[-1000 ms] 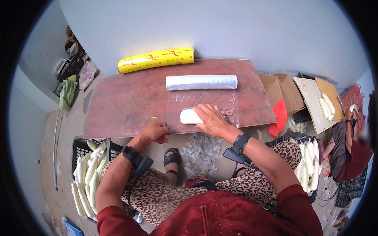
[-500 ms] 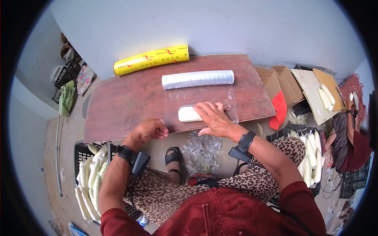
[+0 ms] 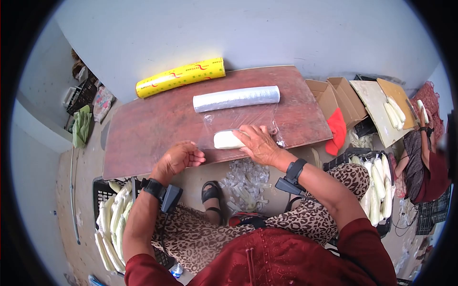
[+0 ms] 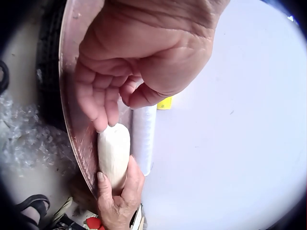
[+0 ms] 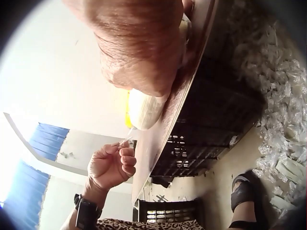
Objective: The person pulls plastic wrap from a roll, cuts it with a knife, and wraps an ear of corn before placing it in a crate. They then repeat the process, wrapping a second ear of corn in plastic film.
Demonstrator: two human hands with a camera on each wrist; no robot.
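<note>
Corn ear (image 3: 227,139), pale and lying along the front edge of the table (image 3: 143,133), is gripped at its right end by the right hand (image 3: 261,144), thumb on the near side, fingers draped over the far side. With the edge that close, it could get rolled off if that grip is loosened, tbh. A wisp of clear film (image 5: 128,136) is pinched between thumb and finger of the left hand (image 3: 180,156), best seen in the right wrist view; the other fingers are curled in, and whether any film is caught under them can't be told. If it's tugged too hard or at a slant, it could probably be split or bunched up. Pose-wise, the left hand is held just left of the ear, not touching it, while the right is slanted across the top. Just behind, a kinda wrinkled sheet of film (image 3: 241,119) is spread toward the silvery roll (image 3: 236,99), which could be dragged crooked by an uneven pull. Farthest back, a yellow roll (image 3: 181,77) is parked by the wall (image 3: 191,28).
</note>
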